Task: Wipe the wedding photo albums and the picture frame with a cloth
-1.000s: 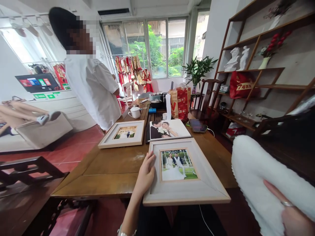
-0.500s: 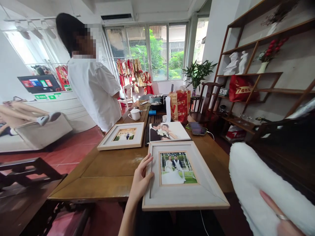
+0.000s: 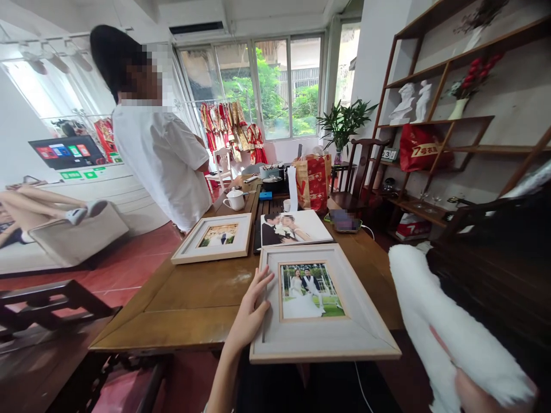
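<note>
A light wooden picture frame (image 3: 370, 339) with a wedding photo (image 3: 310, 291) inside lies at the near side of the table, its lower edge jutting past the table's edge. My left hand (image 3: 248, 310) rests on the frame's left rim, its fingers stretched out and slightly apart. At the lower right, my right hand (image 3: 471, 393) grips a white fluffy cloth (image 3: 424, 304), partly wrapped in its folds and cut off by the picture's bottom. The cloth hangs to the right of the frame, apart from it.
On the wooden table (image 3: 185, 310) lie a second frame (image 3: 178, 252), an unframed photo print (image 3: 316, 226) and a phone (image 3: 344, 221). A white teapot (image 3: 235, 199) and a red paper bag (image 3: 314, 180) stand farther back. A person (image 3: 159, 155) in white stands at left.
The white cloth in my right hand has shifted left and folded differently. My left hand's fingers have spread a little and slid slightly onto the frame. The view has tilted slightly.
</note>
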Motion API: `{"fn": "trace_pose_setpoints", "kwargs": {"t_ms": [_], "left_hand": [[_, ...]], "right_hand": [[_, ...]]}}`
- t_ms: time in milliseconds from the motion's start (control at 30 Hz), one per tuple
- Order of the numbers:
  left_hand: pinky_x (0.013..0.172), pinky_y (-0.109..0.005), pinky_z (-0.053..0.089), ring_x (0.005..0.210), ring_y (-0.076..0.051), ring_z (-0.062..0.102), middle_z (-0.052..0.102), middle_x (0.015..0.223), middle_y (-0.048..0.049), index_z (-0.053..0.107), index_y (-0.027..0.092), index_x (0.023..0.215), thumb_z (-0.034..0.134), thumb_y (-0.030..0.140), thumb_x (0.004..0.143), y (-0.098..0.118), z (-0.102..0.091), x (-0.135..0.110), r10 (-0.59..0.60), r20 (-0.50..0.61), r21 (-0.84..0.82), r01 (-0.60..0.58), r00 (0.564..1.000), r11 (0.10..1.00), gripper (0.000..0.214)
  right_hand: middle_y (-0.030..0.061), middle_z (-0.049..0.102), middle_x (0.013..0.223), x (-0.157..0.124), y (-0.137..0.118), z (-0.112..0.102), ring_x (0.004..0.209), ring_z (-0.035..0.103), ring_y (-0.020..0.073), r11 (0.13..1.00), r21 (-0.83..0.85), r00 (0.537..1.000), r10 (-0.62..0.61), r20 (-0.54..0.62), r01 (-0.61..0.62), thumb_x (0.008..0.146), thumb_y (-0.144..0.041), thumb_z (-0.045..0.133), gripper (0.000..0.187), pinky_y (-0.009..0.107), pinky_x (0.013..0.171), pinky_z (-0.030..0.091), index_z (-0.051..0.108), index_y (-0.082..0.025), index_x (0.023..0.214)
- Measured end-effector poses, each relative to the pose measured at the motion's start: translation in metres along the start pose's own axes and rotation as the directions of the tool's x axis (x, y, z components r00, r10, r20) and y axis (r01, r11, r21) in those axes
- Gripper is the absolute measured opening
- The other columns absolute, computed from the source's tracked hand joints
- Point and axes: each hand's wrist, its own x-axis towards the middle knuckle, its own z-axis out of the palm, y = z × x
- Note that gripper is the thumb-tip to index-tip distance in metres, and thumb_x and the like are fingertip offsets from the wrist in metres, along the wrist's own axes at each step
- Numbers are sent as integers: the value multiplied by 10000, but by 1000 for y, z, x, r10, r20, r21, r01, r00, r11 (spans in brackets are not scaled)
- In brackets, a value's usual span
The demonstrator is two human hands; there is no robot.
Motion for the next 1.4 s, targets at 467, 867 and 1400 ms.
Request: {"fn": "trace_pose_setpoints", "kwargs": {"t_ms": [467,867,1400], "left_hand": [[1169,-434,20,1435,-219,-12,241,1527,29,417,286,1360,416,88,801,-6,-2,5,-40,63,6,40,997,999,593],[1157,-492,20,1434,-252,-33,215,1533,8,414,301,1359,485,141,818,-10,-5,4,-20,93,65,14,995,998,569],[1156,-497,85,1412,-246,145,370,1454,-14,505,294,1287,466,83,794,-9,-5,9,82,121,120,-96,989,988,539]], "right_hand": [[48,491,1365,49,-79,61,1234,465,276,941,46,935,-340,103,337,839,-95,439,550,458,1070,349,417,-227,1373],[39,473,1382,52,-66,60,1250,453,247,941,-7,903,-322,285,338,801,-89,433,590,453,1081,332,402,-234,1372],[54,497,1365,59,-68,59,1255,447,262,955,10,881,-276,384,296,764,-112,510,598,467,1062,358,437,-246,1342]]}}
